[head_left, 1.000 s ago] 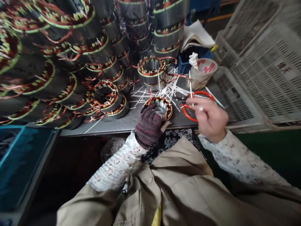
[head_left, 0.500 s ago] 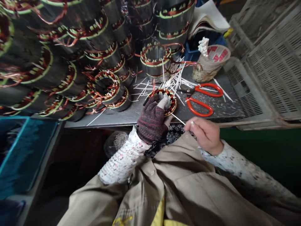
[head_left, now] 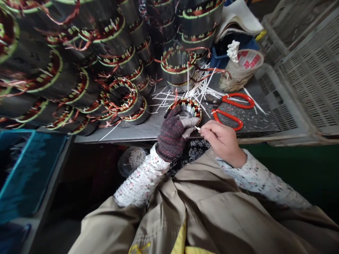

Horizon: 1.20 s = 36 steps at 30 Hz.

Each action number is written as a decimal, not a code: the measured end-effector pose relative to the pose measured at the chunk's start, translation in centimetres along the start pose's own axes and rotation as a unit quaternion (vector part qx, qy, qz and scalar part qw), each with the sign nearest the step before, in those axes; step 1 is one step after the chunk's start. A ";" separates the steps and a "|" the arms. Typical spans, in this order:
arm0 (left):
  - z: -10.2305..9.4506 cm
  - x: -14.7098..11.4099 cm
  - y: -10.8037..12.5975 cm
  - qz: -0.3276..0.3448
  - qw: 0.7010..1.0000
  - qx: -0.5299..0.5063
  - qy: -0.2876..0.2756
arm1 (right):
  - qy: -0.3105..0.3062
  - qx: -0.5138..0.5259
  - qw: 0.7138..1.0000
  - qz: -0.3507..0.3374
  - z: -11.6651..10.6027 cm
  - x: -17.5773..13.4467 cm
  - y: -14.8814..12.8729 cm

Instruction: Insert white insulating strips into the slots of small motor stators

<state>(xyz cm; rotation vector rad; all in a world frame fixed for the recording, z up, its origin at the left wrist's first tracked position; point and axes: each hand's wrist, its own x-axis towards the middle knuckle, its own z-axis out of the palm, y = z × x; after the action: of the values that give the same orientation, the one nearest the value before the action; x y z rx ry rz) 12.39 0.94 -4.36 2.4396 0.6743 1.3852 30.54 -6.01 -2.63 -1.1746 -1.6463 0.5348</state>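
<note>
A wound motor stator, a ring with copper windings and a pale green edge, lies near the table's front edge. My left hand, in a dark knitted glove with light fingertips, grips its near left rim. The thumb and forefinger press at the front of the ring. Just right of them, my right hand, bare, pinches a thin white cord. Only a short bit of cord shows between the two hands. Red-handled scissors lie behind my right hand. Loose white strips are scattered behind the ring.
Another stator stands just behind the strips. Stacked stators crowd the left and back. At the right are a plastic tub, a blue box and grey crates. A teal bin stands at lower left.
My right hand has moved left and up, close to the stator, and less cord shows. My left fingers have drawn back from inside the ring to its front rim.
</note>
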 end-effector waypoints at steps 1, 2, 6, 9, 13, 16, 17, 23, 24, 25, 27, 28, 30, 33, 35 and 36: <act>0.0 0.0 0.0 0.003 1.000 0.001 -0.002 | 0.001 -0.020 1.000 0.002 0.1 0.2 0.2; 0.0 0.0 -0.1 0.010 1.000 -0.002 -0.005 | 0.001 -0.037 0.999 0.005 0.3 0.5 0.4; -0.3 0.0 0.0 0.028 0.999 -0.002 -0.026 | 0.010 -0.049 0.999 0.016 0.7 1.1 1.3; -0.6 0.1 0.2 0.008 0.998 0.030 -0.056 | -0.018 -0.064 0.998 0.018 0.5 1.2 0.7; -0.6 0.4 0.6 0.003 0.997 0.042 -0.064 | -0.085 -0.016 0.996 0.018 -1.4 1.2 -1.2; -0.7 0.4 0.9 -0.028 0.998 0.038 -0.051 | -0.055 0.086 0.995 0.021 -3.1 1.0 -1.9; -0.8 0.3 1.0 -0.041 0.997 0.039 -0.051 | -0.048 0.119 0.991 0.026 -3.3 0.9 -1.9; -1.2 0.0 1.1 -0.074 0.992 0.057 -0.084 | -0.103 0.307 0.933 0.159 -2.9 -0.9 -1.4; -1.2 0.0 1.1 -0.080 0.991 0.063 -0.088 | -0.086 0.312 0.930 0.177 -3.1 -1.0 -1.6; -1.2 0.1 1.1 -0.086 0.989 0.071 -0.095 | -0.066 0.312 0.930 0.184 -3.4 -1.0 -1.8; -1.2 0.2 1.1 -0.082 0.986 0.085 -0.119 | -0.031 0.309 0.934 0.177 -3.7 -0.2 -2.0; -1.1 0.3 1.1 -0.072 0.985 0.088 -0.133 | -0.012 0.311 0.935 0.167 -3.5 0.6 -1.9; -1.1 0.5 1.0 -0.044 0.984 0.085 -0.151 | 0.022 0.327 0.933 0.151 -1.9 2.8 -1.5; -1.3 0.7 0.4 -0.012 0.983 0.095 -0.156 | 0.049 0.339 0.928 0.146 1.8 5.9 -0.8; -1.6 0.9 0.1 -0.006 0.981 0.102 -0.163 | 0.043 0.277 0.952 0.126 3.1 6.5 -0.5; -1.8 1.0 -0.1 -0.004 0.982 0.095 -0.166 | 0.048 0.223 0.969 0.096 2.9 6.3 -0.3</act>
<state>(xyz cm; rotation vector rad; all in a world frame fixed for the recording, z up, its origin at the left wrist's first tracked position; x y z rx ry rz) 11.23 1.47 -2.75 2.7221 0.7595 0.9117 27.65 -0.08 -0.62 -1.0064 -1.2488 0.9029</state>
